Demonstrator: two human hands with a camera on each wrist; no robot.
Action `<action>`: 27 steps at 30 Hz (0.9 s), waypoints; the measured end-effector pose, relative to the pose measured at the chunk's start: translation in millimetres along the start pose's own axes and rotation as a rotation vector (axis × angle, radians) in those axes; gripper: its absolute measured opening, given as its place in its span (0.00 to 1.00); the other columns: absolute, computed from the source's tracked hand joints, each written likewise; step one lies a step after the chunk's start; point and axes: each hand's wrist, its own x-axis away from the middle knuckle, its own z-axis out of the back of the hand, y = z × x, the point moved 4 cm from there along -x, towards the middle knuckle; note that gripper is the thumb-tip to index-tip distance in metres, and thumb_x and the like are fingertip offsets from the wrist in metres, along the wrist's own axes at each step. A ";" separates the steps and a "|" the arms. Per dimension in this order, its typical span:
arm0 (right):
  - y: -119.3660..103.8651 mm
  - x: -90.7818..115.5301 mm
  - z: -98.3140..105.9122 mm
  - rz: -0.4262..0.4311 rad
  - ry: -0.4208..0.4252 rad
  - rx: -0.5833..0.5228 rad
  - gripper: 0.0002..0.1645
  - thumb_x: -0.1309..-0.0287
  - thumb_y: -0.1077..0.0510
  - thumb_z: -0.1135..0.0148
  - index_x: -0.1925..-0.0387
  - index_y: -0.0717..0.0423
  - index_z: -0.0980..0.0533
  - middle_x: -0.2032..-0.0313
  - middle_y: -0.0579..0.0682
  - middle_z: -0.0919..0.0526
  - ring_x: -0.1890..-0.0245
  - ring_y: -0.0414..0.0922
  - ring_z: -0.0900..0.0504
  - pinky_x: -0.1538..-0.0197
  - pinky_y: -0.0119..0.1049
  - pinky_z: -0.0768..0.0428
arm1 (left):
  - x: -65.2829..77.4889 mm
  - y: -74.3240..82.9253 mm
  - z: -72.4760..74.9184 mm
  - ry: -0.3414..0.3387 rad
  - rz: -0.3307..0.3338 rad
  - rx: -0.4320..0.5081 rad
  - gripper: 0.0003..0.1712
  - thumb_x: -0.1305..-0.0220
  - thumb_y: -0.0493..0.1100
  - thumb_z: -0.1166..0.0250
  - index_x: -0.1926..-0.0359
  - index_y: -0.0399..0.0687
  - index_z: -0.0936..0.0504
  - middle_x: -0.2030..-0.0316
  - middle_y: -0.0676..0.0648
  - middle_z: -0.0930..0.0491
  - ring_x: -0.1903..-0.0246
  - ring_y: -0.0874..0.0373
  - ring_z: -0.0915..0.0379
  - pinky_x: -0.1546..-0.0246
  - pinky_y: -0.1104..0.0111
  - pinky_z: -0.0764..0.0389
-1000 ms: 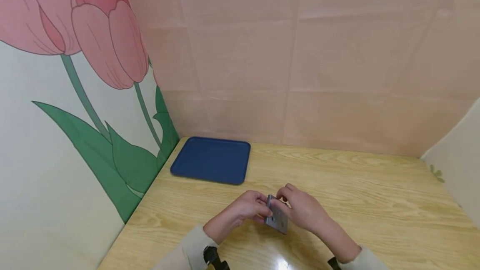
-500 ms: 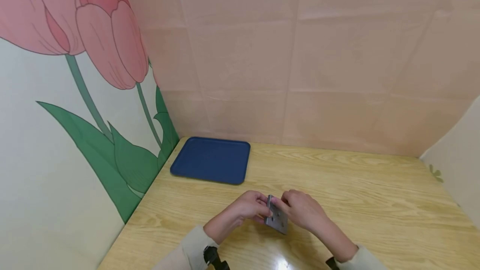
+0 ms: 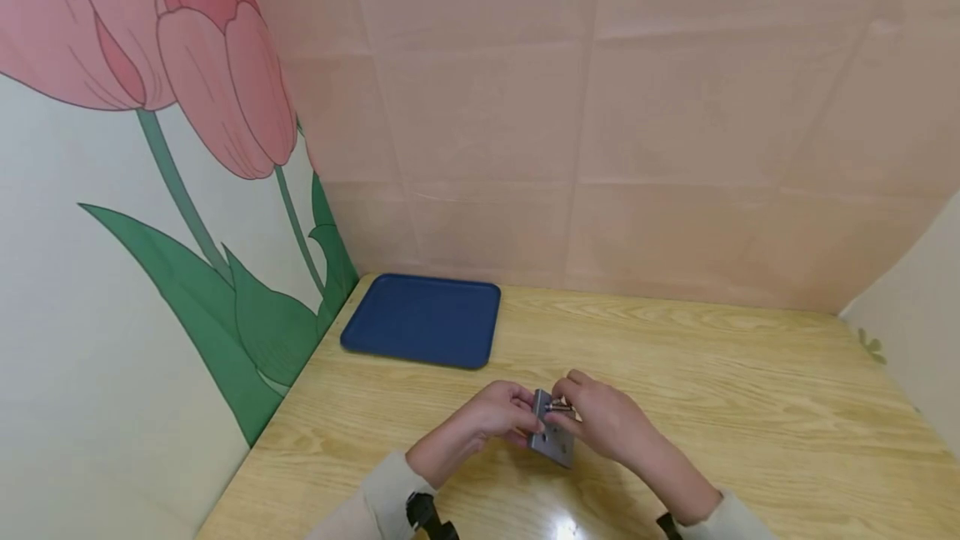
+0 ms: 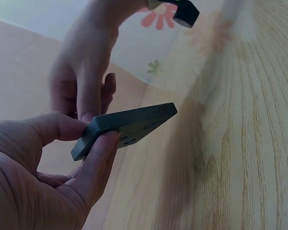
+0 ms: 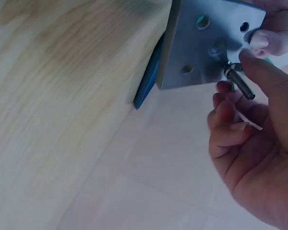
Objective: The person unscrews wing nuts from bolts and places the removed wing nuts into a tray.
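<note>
Your left hand (image 3: pixel 504 415) has the metal plate (image 5: pixel 182 45) pinched near one edge, thumb on the drilled face, fingers behind, which I reckon is to leave most of that face reachable. Your right hand (image 3: pixel 603 415) is curled in, thumb and fingertips around the bolt (image 5: pixel 242 85) right up against that face. Can't tell if it's actually seated in a hole. Its threaded end sticks out away from the plate, probably handy for fingertip work. Plate's tilted and up off the worktop (image 3: pixel 712 390), I'd guess so your fingers fit on both sides. Further out, a blue tray (image 3: pixel 422 319) lies flat near the back edge, well apart, likely just out of your way.
</note>
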 end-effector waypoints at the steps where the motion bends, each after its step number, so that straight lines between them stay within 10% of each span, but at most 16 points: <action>1: -0.7 0.6 0.2 0.051 0.018 0.029 0.12 0.42 0.48 0.27 0.62 0.49 0.19 0.67 0.40 0.24 0.73 0.33 0.25 0.75 0.26 0.26 | -0.1 -0.3 0.2 0.000 -0.001 -0.002 0.15 0.43 0.29 0.31 0.53 0.36 0.18 0.67 0.45 0.16 0.67 0.54 0.16 0.67 0.61 0.13; 8: -6.0 4.5 0.6 0.294 0.162 0.201 0.15 0.49 0.54 0.22 0.62 0.48 0.19 0.69 0.40 0.28 0.76 0.32 0.32 0.79 0.24 0.32 | -1.0 -1.1 -0.4 0.008 0.009 0.016 0.14 0.44 0.29 0.31 0.55 0.36 0.18 0.67 0.44 0.16 0.67 0.53 0.16 0.67 0.60 0.13; 16: -6.1 5.9 0.2 0.344 0.221 0.218 0.14 0.49 0.55 0.22 0.63 0.47 0.19 0.69 0.39 0.29 0.76 0.32 0.33 0.80 0.24 0.34 | -0.6 -1.0 -1.1 0.006 0.010 0.017 0.15 0.43 0.29 0.31 0.54 0.35 0.19 0.67 0.44 0.16 0.67 0.53 0.16 0.66 0.59 0.13; 27: 5.5 -1.5 -0.1 -0.170 0.019 -0.074 0.21 0.30 0.39 0.43 0.69 0.48 0.18 0.72 0.40 0.22 0.77 0.35 0.27 0.74 0.32 0.27 | -0.8 0.1 -0.2 0.001 0.009 0.009 0.15 0.42 0.29 0.31 0.53 0.35 0.19 0.66 0.44 0.16 0.67 0.53 0.16 0.66 0.59 0.13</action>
